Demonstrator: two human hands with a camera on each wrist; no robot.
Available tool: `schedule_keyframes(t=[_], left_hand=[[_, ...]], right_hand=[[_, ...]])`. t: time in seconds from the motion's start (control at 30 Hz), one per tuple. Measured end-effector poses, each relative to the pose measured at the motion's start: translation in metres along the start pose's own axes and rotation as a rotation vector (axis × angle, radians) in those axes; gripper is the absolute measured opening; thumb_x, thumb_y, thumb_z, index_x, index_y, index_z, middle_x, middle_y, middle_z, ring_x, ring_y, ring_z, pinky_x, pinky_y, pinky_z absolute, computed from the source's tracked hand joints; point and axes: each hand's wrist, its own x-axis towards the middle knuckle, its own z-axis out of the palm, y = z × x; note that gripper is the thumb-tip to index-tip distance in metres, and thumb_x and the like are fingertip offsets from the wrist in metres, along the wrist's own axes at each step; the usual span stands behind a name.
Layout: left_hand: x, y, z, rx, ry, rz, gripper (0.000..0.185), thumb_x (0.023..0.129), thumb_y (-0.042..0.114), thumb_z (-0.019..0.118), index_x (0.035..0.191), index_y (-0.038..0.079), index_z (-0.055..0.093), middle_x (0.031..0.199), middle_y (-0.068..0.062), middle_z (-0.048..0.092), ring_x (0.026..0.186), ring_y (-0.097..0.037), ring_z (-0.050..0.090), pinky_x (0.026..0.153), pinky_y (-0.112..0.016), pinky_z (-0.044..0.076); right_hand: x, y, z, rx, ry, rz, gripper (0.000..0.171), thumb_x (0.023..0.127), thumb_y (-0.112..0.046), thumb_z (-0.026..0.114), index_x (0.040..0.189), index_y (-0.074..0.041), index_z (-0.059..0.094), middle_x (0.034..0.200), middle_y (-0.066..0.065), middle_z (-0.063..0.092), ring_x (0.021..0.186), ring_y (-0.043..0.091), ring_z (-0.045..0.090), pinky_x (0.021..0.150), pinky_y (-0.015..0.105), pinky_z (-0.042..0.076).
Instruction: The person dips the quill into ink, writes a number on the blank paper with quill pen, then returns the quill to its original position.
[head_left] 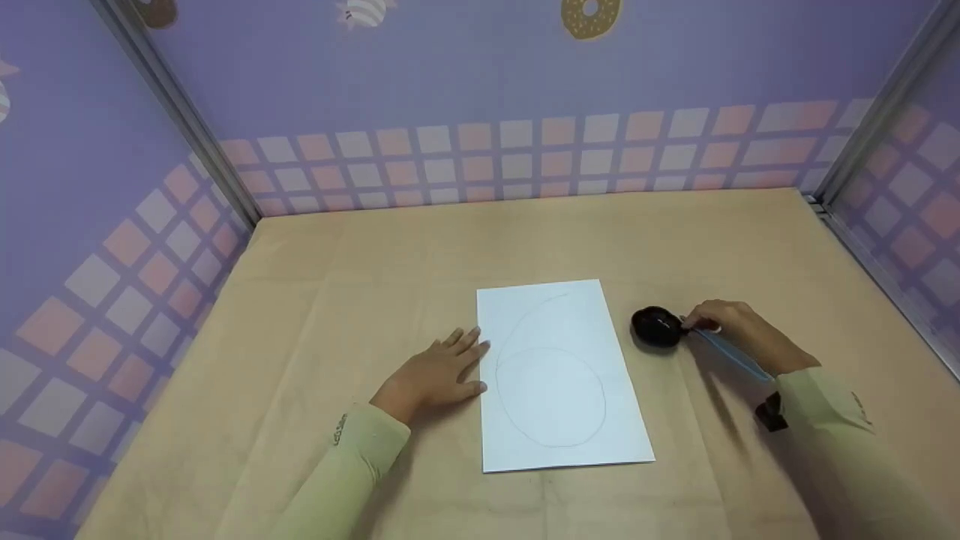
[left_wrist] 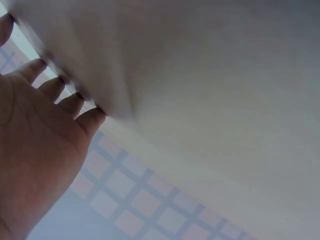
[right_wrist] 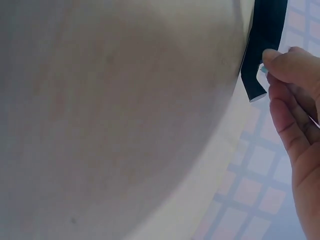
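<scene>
A white sheet of paper (head_left: 555, 315) with a thin looping pencil-like line lies on the table. My left hand (head_left: 435, 375) is spread flat at its left edge, fingertips touching the paper. In the left wrist view the same hand (left_wrist: 45, 125) has its fingers straight. To the right of the paper is a small glossy black dish-like object (head_left: 657, 327) with a short stub. My right hand (head_left: 731, 322) pinches at that stub, beside a thin blue stick (head_left: 735, 355) running back toward the sleeve. The right wrist view shows the right hand (right_wrist: 295, 95) with thumb and fingers together.
A beige cloth (head_left: 375, 262) covers the table. Purple walls (head_left: 480, 67) with pink and white squares stand at the back and sides, joined by metal posts (head_left: 180, 112). A small black device (head_left: 771, 412) sits under the right cuff.
</scene>
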Motion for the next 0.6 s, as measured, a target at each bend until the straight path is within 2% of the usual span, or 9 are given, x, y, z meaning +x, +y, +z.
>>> schedule_keyframes(t=[0.07, 0.1, 0.13, 0.27, 0.37, 0.5, 0.6], left_hand=[[0.0002, 0.0001, -0.0002, 0.006, 0.004, 0.001, 0.069, 0.097, 0.053, 0.043, 0.155, 0.021, 0.021, 0.163, -0.001, 0.01, 0.15, -0.026, 0.009, 0.12, -0.049, 0.017], [0.0003, 0.0001, -0.0003, 0.011, 0.006, 0.002, 0.07, 0.097, 0.053, 0.043, 0.155, 0.021, 0.021, 0.163, -0.001, 0.01, 0.15, -0.026, 0.009, 0.12, -0.049, 0.017], [0.0003, -0.0001, -0.0002, 0.014, 0.008, 0.003, 0.07, 0.097, 0.053, 0.042, 0.155, 0.021, 0.021, 0.163, -0.001, 0.01, 0.15, -0.026, 0.009, 0.12, -0.049, 0.017], [0.0001, -0.0007, 0.0005, 0.017, 0.009, 0.007, 0.07, 0.097, 0.053, 0.042, 0.155, 0.021, 0.02, 0.163, -0.001, 0.01, 0.15, -0.026, 0.009, 0.12, -0.05, 0.017], [0.0005, -0.0012, 0.0015, 0.015, 0.009, 0.007, 0.07, 0.097, 0.054, 0.042, 0.155, 0.021, 0.02, 0.163, -0.001, 0.01, 0.15, -0.026, 0.01, 0.12, -0.05, 0.017], [0.0017, -0.0016, 0.0023, 0.011, 0.002, 0.0, 0.07, 0.097, 0.053, 0.042, 0.155, 0.022, 0.02, 0.163, -0.001, 0.01, 0.15, -0.026, 0.009, 0.12, -0.05, 0.017], [0.0024, -0.0016, 0.0026, 0.011, 0.002, 0.002, 0.07, 0.097, 0.054, 0.042, 0.155, 0.021, 0.02, 0.163, -0.001, 0.01, 0.15, -0.027, 0.009, 0.12, -0.05, 0.017]], right_hand=[[-0.0005, -0.0212, -0.0059, 0.061, -0.039, 0.078, 0.028, 0.078, 0.022, 0.059, 0.098, 0.003, 0.066, 0.094, 0.014, 0.067, 0.088, 0.006, 0.061, 0.078, 0.006, 0.044], [-0.0028, -0.0237, -0.0075, 0.084, -0.061, 0.126, 0.029, 0.081, 0.021, 0.056, 0.102, 0.004, 0.065, 0.099, 0.014, 0.067, 0.093, 0.008, 0.06, 0.082, 0.006, 0.044], [-0.0037, -0.0232, -0.0077, 0.074, -0.064, 0.13, 0.032, 0.08, 0.022, 0.056, 0.103, 0.003, 0.066, 0.101, 0.013, 0.068, 0.095, 0.011, 0.061, 0.083, 0.006, 0.044], [-0.0041, -0.0193, -0.0064, -0.068, -0.053, 0.1, 0.045, 0.071, 0.032, 0.055, 0.099, 0.0, 0.069, 0.096, 0.008, 0.071, 0.089, 0.012, 0.063, 0.078, 0.008, 0.048], [-0.0038, -0.0174, -0.0058, -0.122, -0.051, 0.115, 0.043, 0.072, 0.03, 0.057, 0.097, -0.002, 0.071, 0.093, 0.006, 0.072, 0.085, 0.01, 0.065, 0.072, 0.014, 0.052], [-0.0044, -0.0174, -0.0063, -0.126, -0.063, 0.153, 0.033, 0.075, 0.02, 0.066, 0.097, -0.003, 0.073, 0.093, 0.006, 0.074, 0.082, 0.011, 0.067, 0.069, 0.019, 0.055], [-0.0065, -0.0186, -0.0075, -0.128, -0.08, 0.172, 0.032, 0.076, 0.018, 0.068, 0.099, -0.004, 0.073, 0.094, 0.006, 0.074, 0.084, 0.013, 0.067, 0.071, 0.02, 0.055]])
